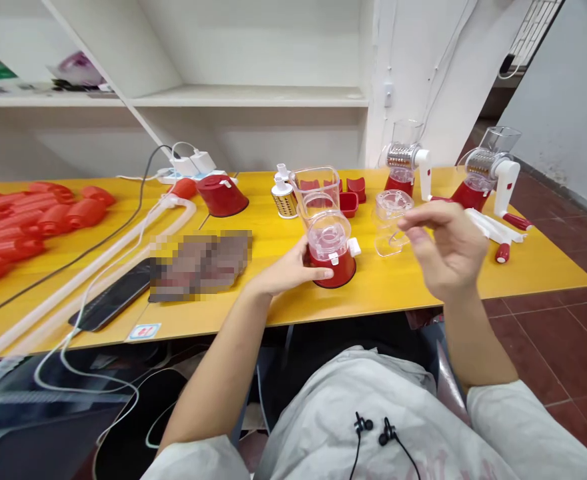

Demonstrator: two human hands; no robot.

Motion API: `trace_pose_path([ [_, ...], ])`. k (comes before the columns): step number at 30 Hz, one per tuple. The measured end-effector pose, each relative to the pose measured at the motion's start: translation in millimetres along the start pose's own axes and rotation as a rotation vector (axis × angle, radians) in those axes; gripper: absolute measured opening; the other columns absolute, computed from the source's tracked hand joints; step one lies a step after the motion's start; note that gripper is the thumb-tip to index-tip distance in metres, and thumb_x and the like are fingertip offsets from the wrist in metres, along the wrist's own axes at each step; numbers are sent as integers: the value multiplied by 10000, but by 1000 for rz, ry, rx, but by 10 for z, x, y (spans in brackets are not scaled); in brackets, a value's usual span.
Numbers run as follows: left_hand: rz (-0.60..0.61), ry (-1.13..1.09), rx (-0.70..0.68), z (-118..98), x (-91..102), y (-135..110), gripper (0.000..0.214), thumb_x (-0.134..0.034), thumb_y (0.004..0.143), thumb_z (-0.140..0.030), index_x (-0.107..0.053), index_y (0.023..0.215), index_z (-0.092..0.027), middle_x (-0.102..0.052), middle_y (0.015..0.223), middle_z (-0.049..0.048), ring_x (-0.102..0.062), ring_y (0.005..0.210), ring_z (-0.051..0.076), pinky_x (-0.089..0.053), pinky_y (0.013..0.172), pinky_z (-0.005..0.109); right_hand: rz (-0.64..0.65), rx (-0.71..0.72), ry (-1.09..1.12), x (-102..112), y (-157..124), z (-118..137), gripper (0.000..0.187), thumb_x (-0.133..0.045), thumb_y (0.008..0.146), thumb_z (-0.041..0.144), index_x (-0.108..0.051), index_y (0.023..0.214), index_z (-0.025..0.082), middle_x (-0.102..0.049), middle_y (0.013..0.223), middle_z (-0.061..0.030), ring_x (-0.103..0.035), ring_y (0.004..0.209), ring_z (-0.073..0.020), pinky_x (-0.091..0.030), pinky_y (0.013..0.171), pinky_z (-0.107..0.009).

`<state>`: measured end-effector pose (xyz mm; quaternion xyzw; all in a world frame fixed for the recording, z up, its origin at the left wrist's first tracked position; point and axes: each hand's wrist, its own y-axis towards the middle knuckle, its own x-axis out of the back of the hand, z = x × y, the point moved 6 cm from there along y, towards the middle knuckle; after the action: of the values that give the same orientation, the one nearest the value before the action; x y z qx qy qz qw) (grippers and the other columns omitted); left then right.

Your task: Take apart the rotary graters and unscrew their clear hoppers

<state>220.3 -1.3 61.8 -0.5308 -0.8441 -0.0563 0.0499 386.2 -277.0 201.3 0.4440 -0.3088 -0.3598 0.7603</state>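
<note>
Left hand [289,270] grasping red base [342,270], right hand [448,250], grip unclear, overlapping clear housing [391,203], graters [481,162] beyond

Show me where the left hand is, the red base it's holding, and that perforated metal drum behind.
Left hand [292,269], head view: back of the hand.
Red base [342,269], head view: its front side wall.
Perforated metal drum [287,203], head view: its curved side.

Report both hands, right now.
Left hand: holding the red grater base.
Right hand: raised, partly curled; whether it pinches anything cannot be told.
</note>
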Motion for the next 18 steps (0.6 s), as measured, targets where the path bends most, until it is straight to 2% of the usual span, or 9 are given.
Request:
trace_pose_path([
  [2,-104,15,-36,3,-47,4,1159,-1200,838,-759,-723,1756,-235,-686,1946,248,-614,1863,544,-441,1594,776,66,-4,31,-213,-35,-106,216,-737,1250,372,-865,1422,398,-920,1283,-63,-895,1085,-309,-793,916,-525],
  [4,-172,44,-89,11,-84,4,1089,-1135,903,-830,-737,1713,-222,-720,1907,247,-643,1836,529,-427,1598,762,84,-34,49,-340,-69,-248,240,-708,1250,389,-845,1446,382,-911,1353,-83,-890,1169,-327,-805,948,-538],
  [8,-186,123,-172,37,-93,16,1061,-1123,908,-830,-741,1683,-215,-784,1825,233,-723,1743,522,-513,1547,715,18,-69,115,-459,-173,-410,262,-667,1260,480,-822,1444,377,-871,1421,-112,-865,1307,-361,-812,1002,-569],
  [11,-191,151,-199,48,-63,24,1075,-1135,880,-809,-739,1686,-218,-803,1797,231,-749,1707,530,-554,1517,708,37,-96,159,-587,-252,-437,291,-654,1260,528,-799,1466,381,-848,1497,-125,-849,1396,-380,-812,1044,-593],
  [15,-185,152,-205,47,-71,37,1088,-1147,863,-757,-728,1690,-187,-829,1747,252,-798,1639,530,-616,1461,705,91,-141,217,-775,-322,-498,394,-661,1260,558,-751,1599,377,-813,1682,-130,-752,1660,-406,-757,1268,-631],
  [18,-184,155,-213,33,-84,46,1094,-1159,848,-720,-722,1690,-175,-838,1734,256,-806,1627,533,-626,1455,700,154,-180,235,-908,-367,-612,564,-684,1248,607,-660,1766,383,-732,1866,-117,-632,1829,-413,-619,1486,-675],
])
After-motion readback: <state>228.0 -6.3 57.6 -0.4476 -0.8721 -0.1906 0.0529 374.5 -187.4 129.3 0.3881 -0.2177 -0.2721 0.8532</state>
